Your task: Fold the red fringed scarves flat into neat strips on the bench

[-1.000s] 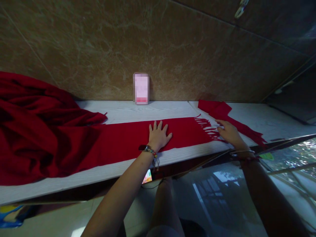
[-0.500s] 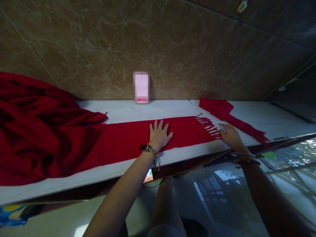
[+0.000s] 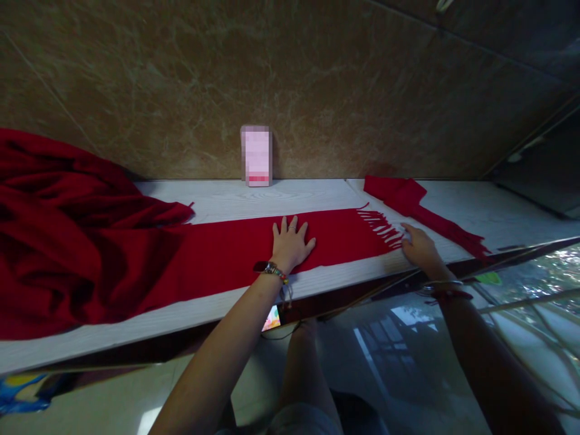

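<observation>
A red scarf [image 3: 226,251] lies stretched along a white wood-grain ledge [image 3: 312,192], its tasselled end to the right. Spread flat on the scarf, my left hand [image 3: 291,243] presses it down with fingers apart. My right hand [image 3: 420,246] is at the fringe [image 3: 383,229], its thumb and forefinger curled together at the strand ends on the near corner. The exact grip on the strands is partly hidden by the fingers. Leftward, the scarf runs into a loose, rumpled heap of red cloth [image 3: 58,241].
Behind my right hand lies a folded red strip of cloth [image 3: 408,199]. A blurred pink-white phone-shaped object [image 3: 257,156] leans on the brown marbled wall [image 3: 181,90]. Below the ledge's front edge a lit screen [image 3: 272,319] shows. Glass [image 3: 371,350] reflects light at lower right.
The whole view has shifted slightly. Both hands keep almost the same places on the scarf and at its fringe.
</observation>
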Demonstrator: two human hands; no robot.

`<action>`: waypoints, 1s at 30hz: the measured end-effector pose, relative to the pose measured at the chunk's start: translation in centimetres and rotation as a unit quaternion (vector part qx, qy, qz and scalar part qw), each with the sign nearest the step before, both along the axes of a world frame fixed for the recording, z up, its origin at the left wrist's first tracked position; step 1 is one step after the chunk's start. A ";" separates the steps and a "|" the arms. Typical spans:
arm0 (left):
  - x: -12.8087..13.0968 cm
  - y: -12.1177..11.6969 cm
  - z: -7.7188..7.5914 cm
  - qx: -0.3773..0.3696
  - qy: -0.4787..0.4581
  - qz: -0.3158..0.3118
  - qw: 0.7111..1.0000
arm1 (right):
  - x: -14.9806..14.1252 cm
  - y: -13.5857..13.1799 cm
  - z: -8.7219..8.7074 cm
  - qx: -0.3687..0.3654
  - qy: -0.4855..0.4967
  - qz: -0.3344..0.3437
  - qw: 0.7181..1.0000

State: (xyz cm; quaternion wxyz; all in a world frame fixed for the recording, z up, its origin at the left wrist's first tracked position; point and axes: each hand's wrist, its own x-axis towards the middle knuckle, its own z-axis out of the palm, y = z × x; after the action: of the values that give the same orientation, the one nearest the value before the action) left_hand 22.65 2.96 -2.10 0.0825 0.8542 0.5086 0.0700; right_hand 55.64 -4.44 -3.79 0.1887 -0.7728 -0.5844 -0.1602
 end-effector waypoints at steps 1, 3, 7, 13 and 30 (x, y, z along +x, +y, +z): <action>0.0 0.0 0.0 0.000 0.000 0.000 1.000 | 0.1 -0.2 0.3 0.015 -0.003 -0.004 1.000; 0.0 0.0 0.0 0.001 0.001 0.000 1.000 | -0.4 -0.5 0.9 0.034 -0.007 0.010 0.999; -0.1 0.0 0.1 0.005 0.000 -0.002 1.000 | -2.8 -0.8 1.0 0.001 0.010 0.088 0.996; -0.1 -0.2 0.2 0.002 -0.007 -0.002 1.000 | -3.5 -0.4 0.5 -0.060 0.006 0.060 0.996; -0.9 -1.2 0.3 0.040 -0.037 0.131 0.990 | -14.3 4.8 0.2 -0.131 0.032 0.155 0.979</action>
State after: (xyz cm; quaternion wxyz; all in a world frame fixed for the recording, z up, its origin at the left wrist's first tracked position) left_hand 21.78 1.76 -1.83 0.0576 0.7799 0.6092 0.1319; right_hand 41.34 0.31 -3.59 0.1269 -0.6952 -0.7071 -0.0267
